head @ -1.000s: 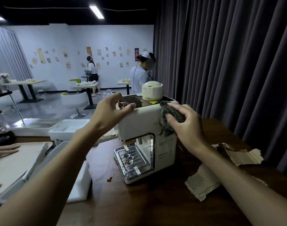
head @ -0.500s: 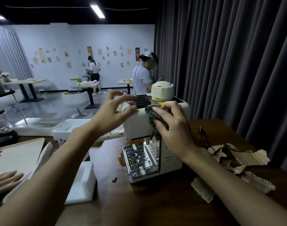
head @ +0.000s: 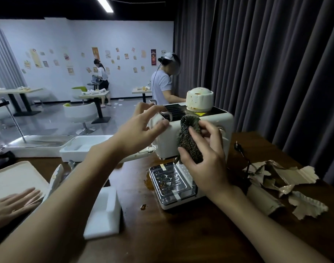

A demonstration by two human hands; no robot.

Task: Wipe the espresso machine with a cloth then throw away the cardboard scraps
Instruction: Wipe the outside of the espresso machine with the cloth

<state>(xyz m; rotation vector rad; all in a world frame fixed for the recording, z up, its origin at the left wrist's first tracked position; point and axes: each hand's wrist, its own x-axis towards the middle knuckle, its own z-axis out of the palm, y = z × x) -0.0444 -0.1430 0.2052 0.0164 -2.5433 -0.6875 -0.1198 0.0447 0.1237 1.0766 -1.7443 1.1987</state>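
Note:
A cream espresso machine stands on the brown table, its metal drip tray facing me. My right hand presses a dark knitted cloth against the machine's front face. My left hand rests on the machine's upper left corner, thumb on the front and fingers spread over the top. Torn cardboard scraps lie on the table to the right of the machine. A stained white cap sits on top of the machine.
White foam blocks and a foam tray lie left of the machine. Another person's hand rests at a white board at far left. A brown spill marks the table. Dark curtains hang behind. Two people stand in the room beyond.
The machine has turned its front more toward me. My right hand has slid the cloth down from the top edge onto the front face. My left fingers have loosened and spread.

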